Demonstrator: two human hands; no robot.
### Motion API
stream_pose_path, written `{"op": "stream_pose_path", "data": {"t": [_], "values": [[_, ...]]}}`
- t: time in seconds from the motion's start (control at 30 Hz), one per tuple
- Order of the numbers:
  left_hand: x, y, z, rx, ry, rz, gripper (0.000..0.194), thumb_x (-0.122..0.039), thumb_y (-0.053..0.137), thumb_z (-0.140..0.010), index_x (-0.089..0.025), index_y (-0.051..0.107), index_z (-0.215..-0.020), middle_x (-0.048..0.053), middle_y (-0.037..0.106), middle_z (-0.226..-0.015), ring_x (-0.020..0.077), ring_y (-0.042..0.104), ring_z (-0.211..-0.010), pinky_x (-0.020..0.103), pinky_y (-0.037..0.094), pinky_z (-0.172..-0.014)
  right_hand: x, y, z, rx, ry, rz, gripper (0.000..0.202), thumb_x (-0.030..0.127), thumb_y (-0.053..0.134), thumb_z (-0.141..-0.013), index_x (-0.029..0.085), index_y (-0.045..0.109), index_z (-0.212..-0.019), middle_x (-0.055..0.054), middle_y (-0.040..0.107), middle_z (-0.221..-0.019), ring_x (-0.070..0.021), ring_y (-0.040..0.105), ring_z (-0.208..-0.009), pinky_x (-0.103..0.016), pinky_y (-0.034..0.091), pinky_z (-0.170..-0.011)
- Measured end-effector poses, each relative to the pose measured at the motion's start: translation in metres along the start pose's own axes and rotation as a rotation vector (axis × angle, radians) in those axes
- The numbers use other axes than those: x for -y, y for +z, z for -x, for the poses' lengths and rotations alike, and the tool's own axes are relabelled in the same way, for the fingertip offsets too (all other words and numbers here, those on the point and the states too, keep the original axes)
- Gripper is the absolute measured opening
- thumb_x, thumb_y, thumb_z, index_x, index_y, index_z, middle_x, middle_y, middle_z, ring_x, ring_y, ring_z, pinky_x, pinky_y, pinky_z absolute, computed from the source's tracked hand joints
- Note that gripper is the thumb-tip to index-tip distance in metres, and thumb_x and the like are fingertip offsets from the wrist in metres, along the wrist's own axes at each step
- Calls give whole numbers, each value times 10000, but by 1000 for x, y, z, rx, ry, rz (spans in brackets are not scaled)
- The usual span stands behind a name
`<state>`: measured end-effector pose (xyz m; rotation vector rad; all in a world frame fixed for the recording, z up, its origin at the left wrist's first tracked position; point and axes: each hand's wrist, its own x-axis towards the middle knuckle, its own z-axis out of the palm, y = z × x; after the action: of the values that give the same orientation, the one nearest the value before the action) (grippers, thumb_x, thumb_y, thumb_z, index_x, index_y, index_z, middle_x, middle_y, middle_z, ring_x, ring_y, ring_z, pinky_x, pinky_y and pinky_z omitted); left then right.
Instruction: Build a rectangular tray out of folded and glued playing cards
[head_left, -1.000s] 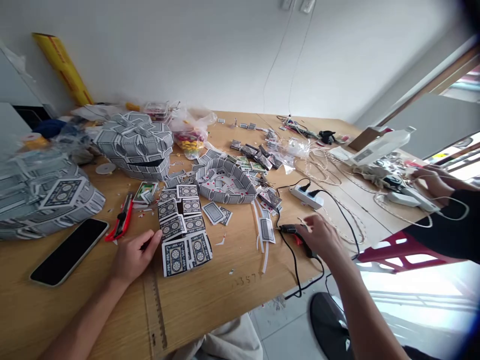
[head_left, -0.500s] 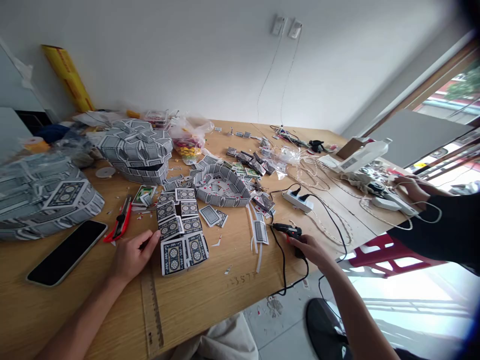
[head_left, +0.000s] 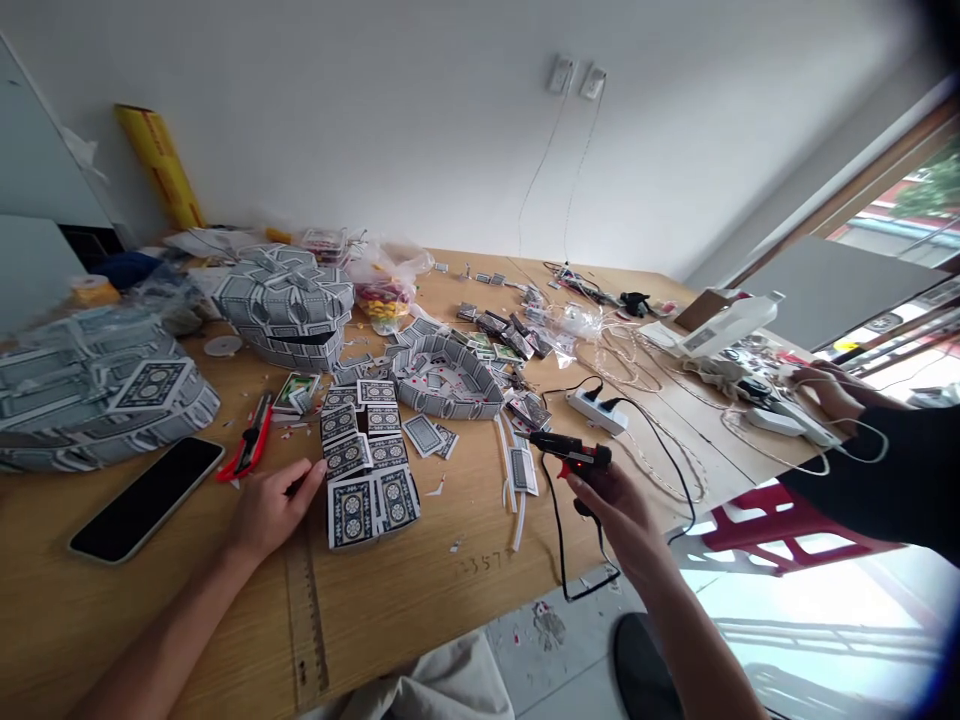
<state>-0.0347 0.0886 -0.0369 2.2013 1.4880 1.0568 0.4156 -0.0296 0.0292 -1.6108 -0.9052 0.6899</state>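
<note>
My right hand [head_left: 611, 505] grips a black glue gun [head_left: 570, 452] lifted just above the table edge, its nozzle pointing left and its black cord hanging down. My left hand [head_left: 266, 505] rests on the wooden table [head_left: 420, 590], fingertips touching the left edge of a panel of joined playing cards [head_left: 367, 460] with blue-grey backs. Loose cards and white strips [head_left: 517, 480] lie between the two hands.
A black phone [head_left: 146, 497] and red cutter [head_left: 251, 450] lie left of my hand. Card-built shells [head_left: 289, 305] [head_left: 97, 395] and a curved card ring [head_left: 450, 375] stand behind. A white power strip [head_left: 596, 408] and wires lie right. Another person's hand [head_left: 825, 385] works at far right.
My right hand closed on the glue gun and lifted it off the table, nozzle now pointing left. My left hand stayed on the card panel.
</note>
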Motion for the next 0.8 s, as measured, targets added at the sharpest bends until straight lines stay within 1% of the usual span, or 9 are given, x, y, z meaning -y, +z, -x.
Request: {"op": "stream_pose_path", "data": {"t": [0.07, 0.13, 0.27, 0.33, 0.4, 0.5, 0.6, 0.7, 0.8], "values": [[0, 0, 0, -6, 3, -1, 497, -471, 553, -1003, -197, 508, -591, -58, 442, -497, 87, 466, -458, 223, 331, -532, -3, 14, 9, -1, -120, 34, 536, 585, 877, -777, 227, 631, -1090, -81, 759, -985, -219, 670, -808, -324, 519, -668], [0, 0, -1, -12, 5, -2, 494, -467, 556, -1002, -196, 507, -592, -59, 435, -498, 86, 461, -458, 221, 329, -533, -10, 26, 17, -22, -234, 148, 451, 547, 840, -823, 243, 581, -1033, -73, 747, -978, -230, 672, -830, -356, 545, -717], [-1, 0, -1, -19, -3, -3, 498, -456, 553, -1001, -198, 476, -582, -57, 425, -491, 88, 435, -454, 227, 314, -529, -30, 45, 31, -52, -429, 383, 292, 390, 755, -896, 259, 522, -1013, -86, 720, -1063, -258, 686, -942, -408, 571, -835], [-1, 0, 0, -17, -2, 0, 492, -450, 554, -1000, -199, 481, -584, -54, 435, -492, 90, 439, -456, 231, 312, -533, -41, 56, 37, -24, -521, 460, 165, 286, 657, -938, 261, 518, -1023, -91, 694, -1079, -260, 680, -965, -408, 570, -847], [-1, 0, 0, -14, 0, 4, 488, -444, 555, -1002, -200, 483, -585, -52, 446, -492, 91, 446, -457, 236, 313, -538, -51, 65, 42, 27, -579, 521, 106, 202, 567, -955, 262, 519, -1028, -97, 672, -1073, -267, 672, -972, -416, 571, -852], [-1, 0, 1, -5, -6, 10, 488, -442, 552, -1007, -202, 483, -588, -50, 460, -494, 93, 453, -457, 239, 319, -544, -62, 76, 47, 57, -594, 616, 123, 158, 526, -953, 267, 517, -1009, -100, 652, -1040, -288, 656, -939, -448, 574, -836], [-1, 1, 1, 1, -3, 16, 483, -442, 550, -1010, -203, 490, -595, -50, 471, -498, 95, 456, -457, 239, 323, -547, -67, 81, 48, 58, -547, 682, 161, 144, 540, -926, 273, 536, -1022, -99, 647, -1037, -309, 650, -930, -469, 581, -810], [0, 1, 2, -7, 7, 13, 480, -436, 553, -1016, -202, 495, -601, -53, 467, -500, 92, 460, -457, 239, 323, -548, -66, 83, 47, 85, -504, 680, 207, 141, 545, -885, 277, 557, -1040, -97, 650, -1063, -314, 656, -958, -472, 589, -826], [1, 1, 2, -10, 22, 9, 482, -430, 549, -1026, -202, 490, -605, -59, 454, -500, 86, 451, -451, 238, 318, -544, -60, 82, 44, 144, -472, 668, 185, 165, 560, -849, 268, 559, -1003, -85, 649, -1030, -302, 656, -925, -466, 586, -826]]}}
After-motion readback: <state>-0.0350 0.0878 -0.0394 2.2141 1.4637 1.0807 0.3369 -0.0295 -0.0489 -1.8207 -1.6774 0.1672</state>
